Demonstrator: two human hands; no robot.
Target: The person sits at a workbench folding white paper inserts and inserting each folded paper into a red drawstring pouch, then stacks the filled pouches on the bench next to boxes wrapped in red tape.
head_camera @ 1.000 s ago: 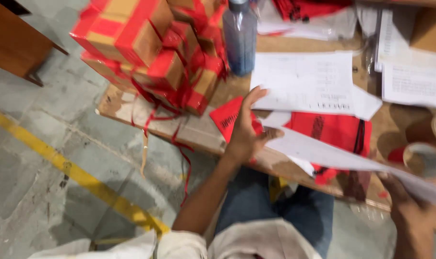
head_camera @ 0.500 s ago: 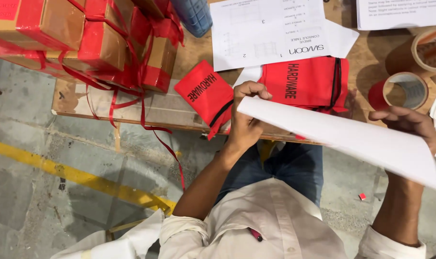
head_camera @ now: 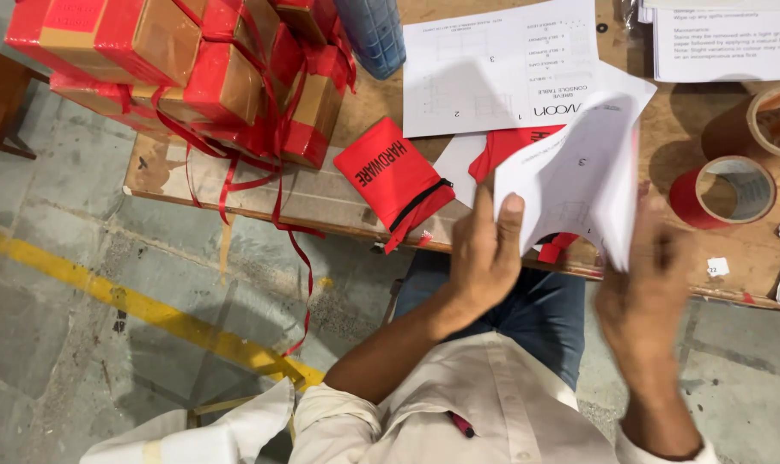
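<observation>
1. Now the white sheet (head_camera: 579, 176), flat and stretched a moment ago, is doubled over above the table edge (head_camera: 338, 219).
2. Left hand (head_camera: 484, 249) pinches it; right hand (head_camera: 643, 283) clasps the fold, blurred.
3. Red pouch (head_camera: 394, 176) lies just beside.

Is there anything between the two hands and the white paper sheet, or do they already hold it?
Nothing visible stands between them. The left hand grips the white paper sheet at its lower left edge, and the right hand, blurred, is at its lower right edge. The sheet is held above the table.
</observation>
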